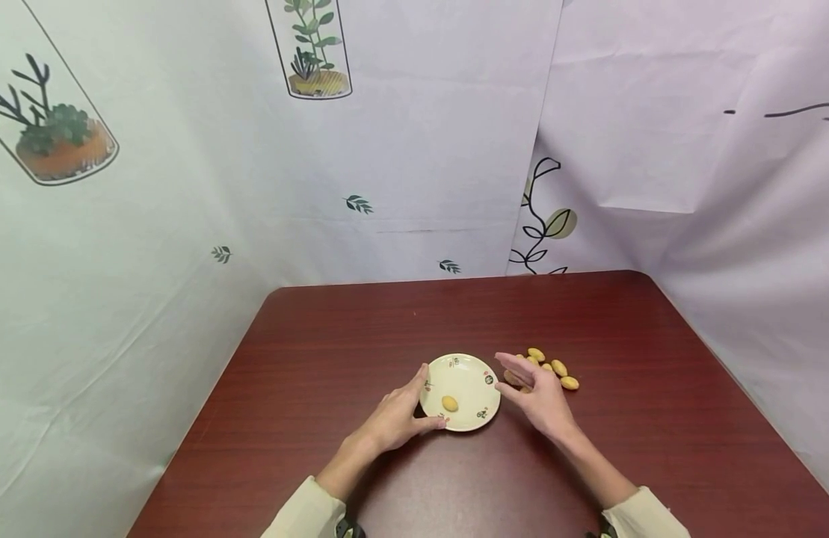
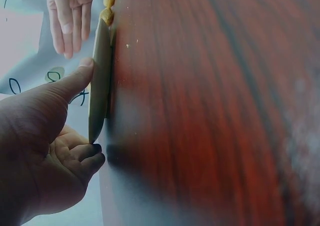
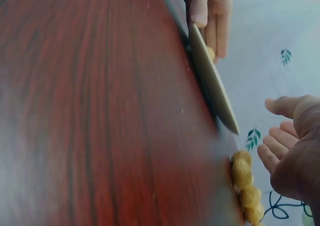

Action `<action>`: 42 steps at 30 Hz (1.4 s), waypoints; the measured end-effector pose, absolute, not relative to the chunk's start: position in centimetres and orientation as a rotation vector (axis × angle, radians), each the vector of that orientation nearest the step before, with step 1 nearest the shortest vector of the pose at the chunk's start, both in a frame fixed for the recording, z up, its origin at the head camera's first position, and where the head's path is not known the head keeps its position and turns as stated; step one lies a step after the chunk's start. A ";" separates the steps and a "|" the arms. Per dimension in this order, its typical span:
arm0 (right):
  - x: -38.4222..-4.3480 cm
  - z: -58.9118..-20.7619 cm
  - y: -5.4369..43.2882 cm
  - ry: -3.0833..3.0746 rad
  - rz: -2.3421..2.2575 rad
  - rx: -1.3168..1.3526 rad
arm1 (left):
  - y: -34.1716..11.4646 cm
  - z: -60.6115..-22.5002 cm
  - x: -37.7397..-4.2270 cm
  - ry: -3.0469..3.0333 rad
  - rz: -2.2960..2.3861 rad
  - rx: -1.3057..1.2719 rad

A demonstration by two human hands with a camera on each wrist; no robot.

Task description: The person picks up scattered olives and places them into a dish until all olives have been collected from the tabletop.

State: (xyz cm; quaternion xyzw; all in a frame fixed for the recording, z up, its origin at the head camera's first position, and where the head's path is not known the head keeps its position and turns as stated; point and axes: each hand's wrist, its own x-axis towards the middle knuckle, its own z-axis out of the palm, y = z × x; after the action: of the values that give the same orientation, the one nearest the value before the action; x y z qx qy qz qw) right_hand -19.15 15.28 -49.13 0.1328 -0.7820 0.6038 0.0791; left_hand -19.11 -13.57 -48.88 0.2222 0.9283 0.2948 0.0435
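Note:
A cream plate (image 1: 465, 407) with small printed motifs lies on the table, with one small yellow oval piece (image 1: 450, 403) on it. My left hand (image 1: 395, 417) holds the plate's left rim, thumb at the near edge and fingers round the far left side. My right hand (image 1: 540, 396) hovers just right of the plate, its thumb and fingers apart and nothing held. Under and beyond its fingers lies a pile of similar yellow oval pieces (image 1: 558, 368), partly hidden by the hand. In the right wrist view these pieces (image 3: 242, 173) look lumpy; their exact kind is unclear.
The dark red wooden table (image 1: 333, 336) has rounded far corners. White cloth (image 1: 421, 149) printed with plants hangs behind it and along both sides.

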 end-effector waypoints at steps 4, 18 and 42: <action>-19.2 -49.4 16.0 -2.354 1.803 0.339 | -13.6 -48.9 -19.1 2.834 0.903 0.674; -19.8 -50.1 16.8 -2.415 1.717 0.312 | -13.5 -49.1 -19.2 2.839 0.896 0.677; -20.0 -50.5 16.4 -2.549 1.466 0.214 | -13.6 -49.0 -19.2 2.846 0.891 0.678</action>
State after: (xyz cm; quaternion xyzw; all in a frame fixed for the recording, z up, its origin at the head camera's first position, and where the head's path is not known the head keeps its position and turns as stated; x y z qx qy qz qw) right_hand -19.97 16.40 -50.48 0.0724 -0.8606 0.4948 0.0966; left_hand -19.18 -13.55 -49.00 0.2214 0.9298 0.2909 0.0415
